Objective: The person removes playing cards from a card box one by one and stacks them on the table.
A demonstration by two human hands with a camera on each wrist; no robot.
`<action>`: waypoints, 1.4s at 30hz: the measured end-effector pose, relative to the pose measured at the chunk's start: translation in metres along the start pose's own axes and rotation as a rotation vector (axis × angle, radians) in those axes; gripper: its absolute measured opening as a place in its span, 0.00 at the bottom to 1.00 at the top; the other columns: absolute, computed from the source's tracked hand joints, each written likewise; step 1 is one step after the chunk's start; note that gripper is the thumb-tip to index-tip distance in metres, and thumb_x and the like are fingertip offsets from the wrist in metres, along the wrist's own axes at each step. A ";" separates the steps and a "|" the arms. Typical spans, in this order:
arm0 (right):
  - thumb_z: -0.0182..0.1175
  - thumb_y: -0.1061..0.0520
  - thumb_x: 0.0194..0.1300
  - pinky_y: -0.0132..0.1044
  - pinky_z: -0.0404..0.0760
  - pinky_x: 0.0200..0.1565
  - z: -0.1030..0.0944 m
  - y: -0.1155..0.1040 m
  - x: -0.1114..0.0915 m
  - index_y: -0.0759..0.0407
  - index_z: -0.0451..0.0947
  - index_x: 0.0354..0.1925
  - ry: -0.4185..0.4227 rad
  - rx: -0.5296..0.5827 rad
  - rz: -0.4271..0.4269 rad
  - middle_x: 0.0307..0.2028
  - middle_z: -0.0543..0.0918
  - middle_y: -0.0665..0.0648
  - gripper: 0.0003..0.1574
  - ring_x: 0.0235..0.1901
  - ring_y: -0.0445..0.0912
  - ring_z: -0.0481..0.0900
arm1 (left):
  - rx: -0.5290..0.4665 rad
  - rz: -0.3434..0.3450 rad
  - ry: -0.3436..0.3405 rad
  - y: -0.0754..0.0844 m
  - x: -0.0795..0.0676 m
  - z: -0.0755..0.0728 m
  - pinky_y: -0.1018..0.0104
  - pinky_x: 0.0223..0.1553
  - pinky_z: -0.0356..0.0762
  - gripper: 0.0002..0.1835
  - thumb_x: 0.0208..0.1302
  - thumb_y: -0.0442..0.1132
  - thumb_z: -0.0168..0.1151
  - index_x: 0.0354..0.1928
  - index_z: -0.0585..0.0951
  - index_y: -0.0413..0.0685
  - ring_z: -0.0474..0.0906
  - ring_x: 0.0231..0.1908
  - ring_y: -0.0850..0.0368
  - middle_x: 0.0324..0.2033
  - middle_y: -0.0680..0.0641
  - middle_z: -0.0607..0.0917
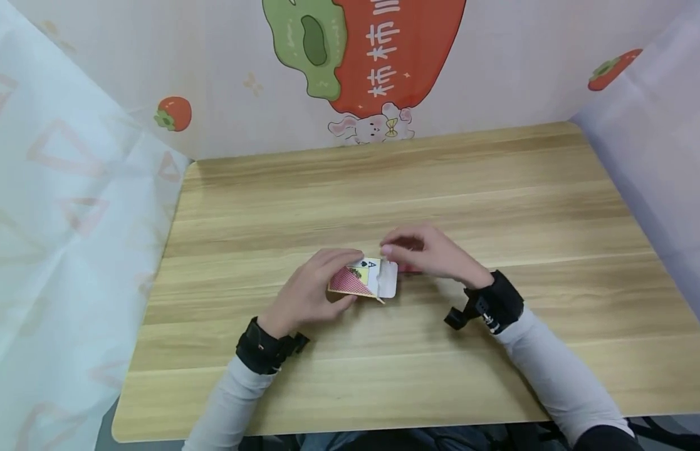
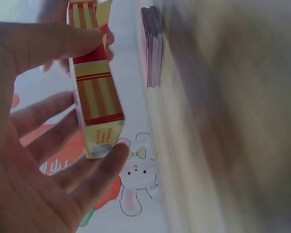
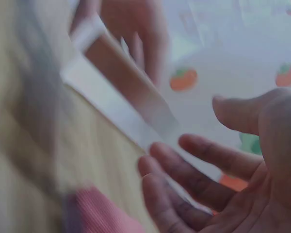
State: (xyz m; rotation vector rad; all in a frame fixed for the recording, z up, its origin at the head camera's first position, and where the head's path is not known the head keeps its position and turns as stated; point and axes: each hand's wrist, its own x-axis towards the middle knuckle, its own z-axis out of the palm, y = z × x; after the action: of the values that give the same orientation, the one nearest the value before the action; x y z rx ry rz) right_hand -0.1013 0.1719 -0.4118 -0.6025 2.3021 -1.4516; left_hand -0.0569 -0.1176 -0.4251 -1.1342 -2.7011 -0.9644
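My left hand point(image 1: 311, 285) grips a playing card box point(image 1: 355, 280), red-patterned with an ace of spades on its face. In the left wrist view, the thumb presses one narrow side of the box point(image 2: 98, 97) and the fingers support the other. The box's open end, with a white flap point(image 1: 388, 280), faces right. Inside, the box point(image 3: 114, 99) looks hollow in the right wrist view. Beside that end is my right hand point(image 1: 434, 252), fingers loosely bent, thumb apart, holding nothing; whether a fingertip touches the flap I cannot tell. Below it lies a stack of red-backed cards point(image 2: 154, 48).
A light wood table point(image 1: 327, 207) lies under both hands. Behind it hangs a printed white curtain point(image 1: 231, 75), with another curtain point(image 1: 73, 219) along the left side. Each wrist wears a black strap with a camera.
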 end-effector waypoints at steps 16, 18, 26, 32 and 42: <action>0.68 0.60 0.66 0.60 0.84 0.47 0.045 -0.004 -0.024 0.70 0.79 0.44 0.067 0.474 0.205 0.44 0.83 0.65 0.14 0.40 0.53 0.88 | 0.118 -0.063 -0.084 0.005 0.025 -0.016 0.46 0.69 0.67 0.47 0.54 0.58 0.71 0.75 0.69 0.47 0.64 0.72 0.46 0.74 0.43 0.69; 0.68 0.60 0.66 0.59 0.85 0.47 0.047 -0.004 -0.025 0.70 0.79 0.44 0.080 0.482 0.212 0.44 0.82 0.64 0.15 0.40 0.51 0.88 | 0.129 -0.105 -0.061 0.007 0.027 -0.014 0.46 0.69 0.67 0.50 0.53 0.62 0.71 0.75 0.67 0.47 0.66 0.71 0.46 0.73 0.42 0.69; 0.69 0.56 0.66 0.54 0.86 0.46 0.048 0.003 -0.032 0.65 0.81 0.45 0.115 0.418 0.177 0.45 0.84 0.64 0.15 0.43 0.57 0.88 | 0.089 -0.134 -0.084 -0.005 0.032 -0.009 0.49 0.69 0.67 0.50 0.52 0.60 0.73 0.74 0.67 0.43 0.70 0.66 0.48 0.66 0.45 0.77; 0.69 0.58 0.66 0.46 0.86 0.43 0.040 0.013 -0.040 0.67 0.82 0.45 0.240 0.390 0.097 0.44 0.87 0.71 0.14 0.41 0.64 0.85 | 0.100 -0.180 -0.166 -0.024 0.041 -0.003 0.49 0.69 0.68 0.46 0.53 0.58 0.72 0.72 0.71 0.45 0.68 0.68 0.48 0.68 0.46 0.76; 0.72 0.59 0.62 0.36 0.83 0.38 0.038 0.012 -0.044 0.64 0.85 0.43 0.267 0.348 0.096 0.40 0.88 0.62 0.12 0.36 0.53 0.86 | 0.115 -0.262 -0.237 -0.037 0.039 0.006 0.49 0.69 0.68 0.42 0.53 0.57 0.70 0.72 0.74 0.52 0.66 0.70 0.48 0.70 0.48 0.74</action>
State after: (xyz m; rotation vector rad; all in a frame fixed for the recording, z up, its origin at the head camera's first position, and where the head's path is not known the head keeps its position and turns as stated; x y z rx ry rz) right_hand -0.0469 0.1705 -0.4360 -0.2056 2.1493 -1.9223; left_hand -0.1089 -0.1096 -0.4390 -0.9442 -3.1102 -0.7284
